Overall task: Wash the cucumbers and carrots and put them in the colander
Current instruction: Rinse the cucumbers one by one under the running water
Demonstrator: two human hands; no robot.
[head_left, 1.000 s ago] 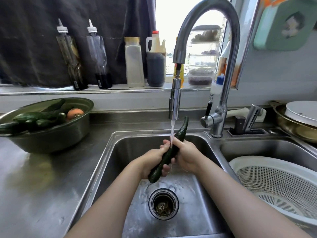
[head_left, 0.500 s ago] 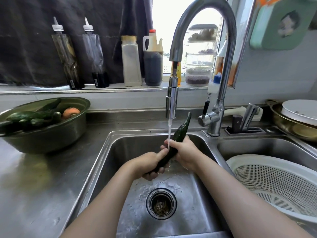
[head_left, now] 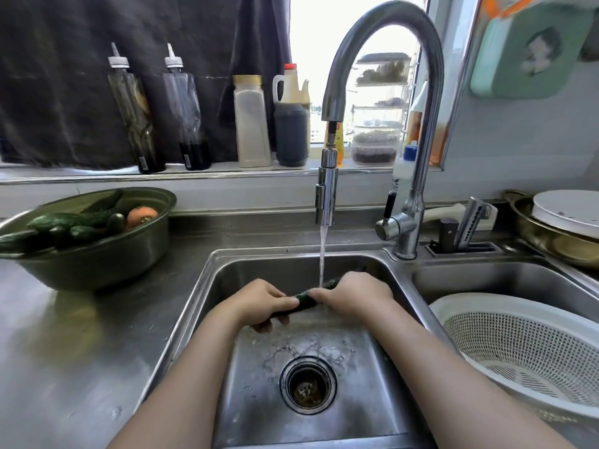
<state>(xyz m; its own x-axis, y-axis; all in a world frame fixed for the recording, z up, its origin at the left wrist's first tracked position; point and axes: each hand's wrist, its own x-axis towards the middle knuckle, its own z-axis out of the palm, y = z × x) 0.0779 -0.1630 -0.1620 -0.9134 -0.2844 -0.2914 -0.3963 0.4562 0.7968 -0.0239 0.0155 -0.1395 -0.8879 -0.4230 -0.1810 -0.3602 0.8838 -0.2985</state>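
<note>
1. Dark green cucumber [head_left: 304,298]: being held across the sink [head_left: 275,252] under the running water [head_left: 322,254]; judged stiff, light and slippery when wet, so best gripped near both ends.
2. Left hand [head_left: 264,303]: being wrapped round the nearer end, fingers curled beneath.
3. Right hand [head_left: 353,294]: being clamped over the farther end, knuckles upward.
4. White colander [head_left: 518,338]: being stood in the right basin, beside the right forearm.

The sink [head_left: 207,286] and counter [head_left: 81,335] are brushed steel, the faucet [head_left: 382,24] polished metal, the colander [head_left: 518,345] perforated white plastic, the cucumber [head_left: 304,298] bumpy and wet.
</note>
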